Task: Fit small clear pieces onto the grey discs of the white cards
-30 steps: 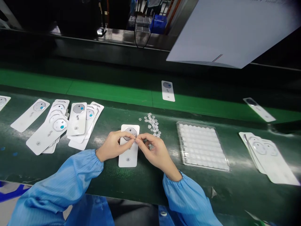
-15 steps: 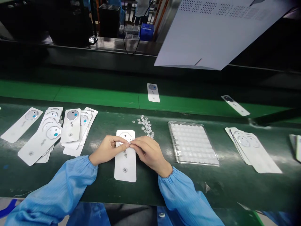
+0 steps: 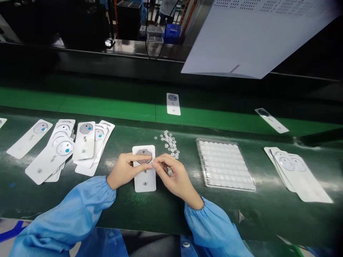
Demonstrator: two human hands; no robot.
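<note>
In front of me a white phone back cover [image 3: 145, 176] stands tilted, with a round grey camera area near its top and dark printed marks below. My left hand [image 3: 125, 167] grips it from the left, index finger and thumb reaching across the camera area. At the cover's right edge, the fingertips of my right hand [image 3: 174, 175] are pinched together near the left fingertips. Whatever small piece they hold is too small to make out. Just beyond my right hand lies a scatter of small clear round pieces [image 3: 170, 140].
Overlapping back covers [image 3: 49, 160] lie at left, beside another stack [image 3: 84, 150]. A clear tray [image 3: 227, 164] of white rows sits right of my hands, with more covers [image 3: 305, 175] beyond. On the green strip behind rests a single cover [image 3: 173, 105]. A white panel [image 3: 230, 39] hangs overhead.
The cover has gone from lying flat on the table to tilted, its camera area now looking grey. My left hand has closed on it; my right fingertips have shifted slightly right.
</note>
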